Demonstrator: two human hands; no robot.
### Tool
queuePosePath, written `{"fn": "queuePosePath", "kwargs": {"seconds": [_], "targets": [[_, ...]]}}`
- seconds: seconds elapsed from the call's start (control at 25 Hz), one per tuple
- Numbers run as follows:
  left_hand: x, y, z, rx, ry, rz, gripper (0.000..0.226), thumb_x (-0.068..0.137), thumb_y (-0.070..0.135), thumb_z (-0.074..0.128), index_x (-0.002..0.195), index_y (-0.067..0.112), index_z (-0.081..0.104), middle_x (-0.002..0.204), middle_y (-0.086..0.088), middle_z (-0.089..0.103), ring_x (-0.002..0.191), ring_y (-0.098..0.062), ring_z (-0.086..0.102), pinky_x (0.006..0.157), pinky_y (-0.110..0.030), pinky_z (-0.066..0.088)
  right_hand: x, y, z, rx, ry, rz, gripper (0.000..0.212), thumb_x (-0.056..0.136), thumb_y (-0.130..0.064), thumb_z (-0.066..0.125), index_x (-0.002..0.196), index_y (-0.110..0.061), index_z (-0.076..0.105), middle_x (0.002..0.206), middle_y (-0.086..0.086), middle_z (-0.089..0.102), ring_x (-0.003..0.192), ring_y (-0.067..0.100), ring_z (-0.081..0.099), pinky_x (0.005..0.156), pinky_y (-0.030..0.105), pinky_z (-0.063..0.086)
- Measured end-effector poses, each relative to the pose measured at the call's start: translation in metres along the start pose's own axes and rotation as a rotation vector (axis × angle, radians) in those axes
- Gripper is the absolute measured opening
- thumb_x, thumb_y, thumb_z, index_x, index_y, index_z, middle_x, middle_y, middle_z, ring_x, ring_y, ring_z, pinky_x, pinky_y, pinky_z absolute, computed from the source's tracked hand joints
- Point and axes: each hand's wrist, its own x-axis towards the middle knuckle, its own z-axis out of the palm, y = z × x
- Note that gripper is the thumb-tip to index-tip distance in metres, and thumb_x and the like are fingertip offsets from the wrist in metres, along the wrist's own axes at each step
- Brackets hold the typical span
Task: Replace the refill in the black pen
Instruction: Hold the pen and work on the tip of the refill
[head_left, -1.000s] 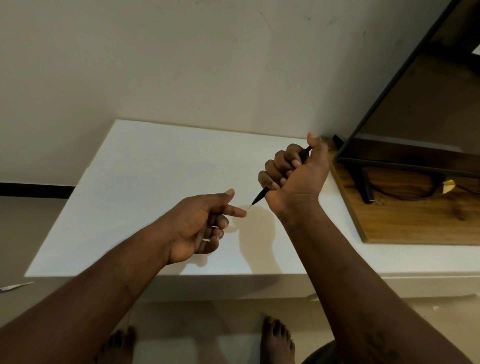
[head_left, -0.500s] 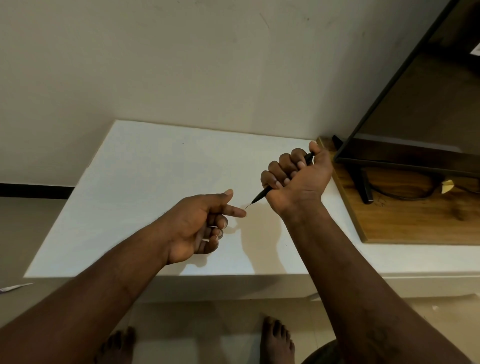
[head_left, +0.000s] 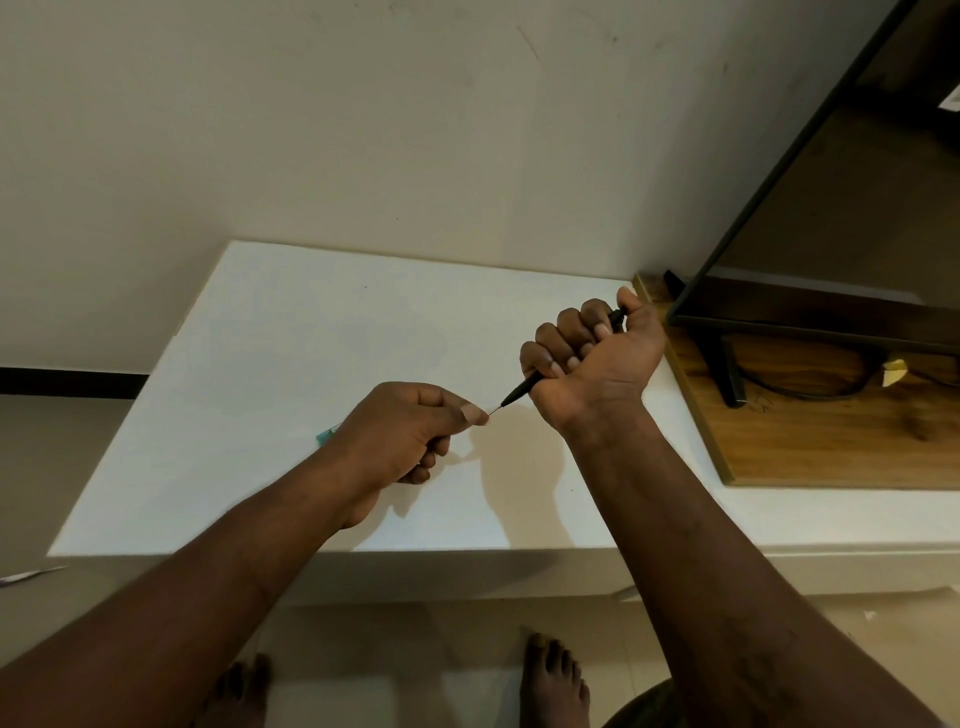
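Note:
My right hand (head_left: 592, 358) is wrapped in a fist round the black pen (head_left: 519, 391), whose tapered tip points down-left and whose top end shows by my thumb. A thin refill tip (head_left: 494, 410) sticks out of the pen's nose. My left hand (head_left: 405, 431) pinches that refill tip between thumb and forefinger, with the other fingers curled. Both hands hover over the white table top (head_left: 291, 364). A small teal object (head_left: 326, 435) shows just behind my left wrist; I cannot tell what it is.
A wooden board (head_left: 831, 436) lies at the right with a black-framed screen (head_left: 779, 218) standing on it and a black cable (head_left: 810, 392). A pale wall rises behind the table. My bare feet (head_left: 553, 680) stand on the floor below. A thin white item (head_left: 31, 574) lies on the floor left.
My left hand moved right and closed thumb and forefinger on the refill tip; before, its finger only pointed near it. My right hand with the pen dropped slightly.

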Motion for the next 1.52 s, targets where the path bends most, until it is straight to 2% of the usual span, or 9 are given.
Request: {"fn": "queuePosePath", "kwargs": {"seconds": [0.6, 0.96, 1.2, 1.32, 1.52], "targets": [[0.0, 0.0, 0.001, -0.013, -0.017, -0.01, 0.019, 0.086, 0.034, 0.081, 0.094, 0.017, 0.082, 0.059, 0.005, 0.063, 0.058, -0.013, 0.054, 0.056, -0.025, 0.052, 0.0, -0.002, 0.0, 0.018, -0.007, 0.028, 0.046, 0.093, -0.043, 0.049, 0.056, -0.02, 0.032, 0.053, -0.005, 0.019, 0.042, 0.014, 0.014, 0.043, 0.024, 0.017], [0.003, -0.003, -0.002, 0.019, -0.034, 0.003, 0.012, 0.084, 0.032, 0.083, 0.085, 0.021, 0.083, 0.059, 0.005, 0.065, 0.06, -0.012, 0.058, 0.056, -0.023, 0.053, 0.001, -0.005, -0.003, 0.061, 0.033, 0.089, 0.056, 0.096, -0.053, 0.052, 0.055, -0.02, 0.035, 0.053, -0.006, 0.021, 0.042, 0.013, 0.016, 0.044, 0.023, 0.016], [0.003, -0.003, -0.008, 0.206, -0.045, 0.161, 0.012, 0.082, 0.044, 0.082, 0.082, 0.031, 0.08, 0.069, 0.007, 0.074, 0.06, -0.004, 0.065, 0.058, -0.021, 0.053, 0.002, -0.01, -0.005, 0.099, 0.05, 0.153, 0.059, 0.098, -0.057, 0.05, 0.055, -0.019, 0.038, 0.051, -0.007, 0.023, 0.041, 0.012, 0.018, 0.043, 0.023, 0.016], [0.002, -0.002, -0.009, 0.305, -0.033, 0.238, 0.018, 0.081, 0.049, 0.081, 0.083, 0.031, 0.079, 0.074, 0.008, 0.076, 0.064, -0.001, 0.068, 0.058, -0.02, 0.052, 0.002, -0.01, -0.005, 0.102, 0.054, 0.165, 0.06, 0.099, -0.057, 0.05, 0.054, -0.019, 0.038, 0.051, -0.007, 0.023, 0.04, 0.012, 0.019, 0.043, 0.022, 0.016], [-0.001, 0.0, -0.009, 0.504, 0.014, 0.344, 0.021, 0.08, 0.056, 0.078, 0.083, 0.035, 0.078, 0.069, 0.015, 0.072, 0.067, 0.0, 0.066, 0.061, -0.021, 0.045, 0.002, -0.01, -0.004, 0.084, 0.071, 0.185, 0.056, 0.098, -0.053, 0.051, 0.054, -0.02, 0.037, 0.052, -0.007, 0.023, 0.041, 0.012, 0.018, 0.043, 0.023, 0.015]]}}
